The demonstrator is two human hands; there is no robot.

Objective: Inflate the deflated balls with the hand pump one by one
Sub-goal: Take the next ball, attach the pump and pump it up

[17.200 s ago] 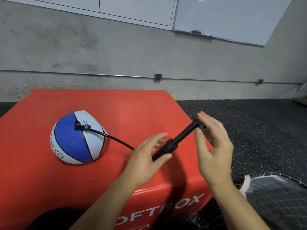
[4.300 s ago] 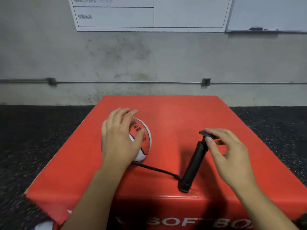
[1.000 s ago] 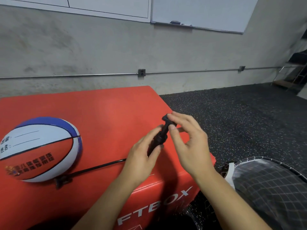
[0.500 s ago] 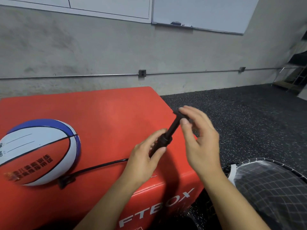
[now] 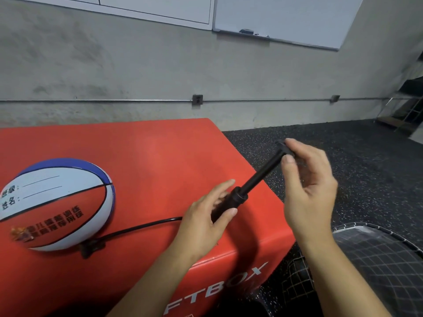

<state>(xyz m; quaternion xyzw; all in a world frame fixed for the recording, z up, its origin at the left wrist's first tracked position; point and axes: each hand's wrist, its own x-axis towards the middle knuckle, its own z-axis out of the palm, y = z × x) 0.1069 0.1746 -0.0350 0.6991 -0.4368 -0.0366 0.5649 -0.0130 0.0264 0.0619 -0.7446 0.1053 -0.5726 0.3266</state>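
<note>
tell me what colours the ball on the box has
The ball has white, blue and red-orange panels with black seams and black print, seen in the head view.

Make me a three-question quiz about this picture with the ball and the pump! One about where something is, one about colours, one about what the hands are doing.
1. Where does the ball sit?
A. On the red box
B. On the floor
C. In the net

2. Which colours are on the ball?
A. Green and yellow
B. Red, white and blue
C. All black

3. How is the pump right now?
A. Lying alone on the box
B. Handle pulled out, held in both hands
C. Standing on the floor

Answers:
1. A: the ball rests on top of the red box, at its left side.
2. B: it has red, white and blue panels.
3. B: the left hand holds the barrel, the right hand pinches the handle, and the thin rod shows between them; the hose runs to the ball.
</note>
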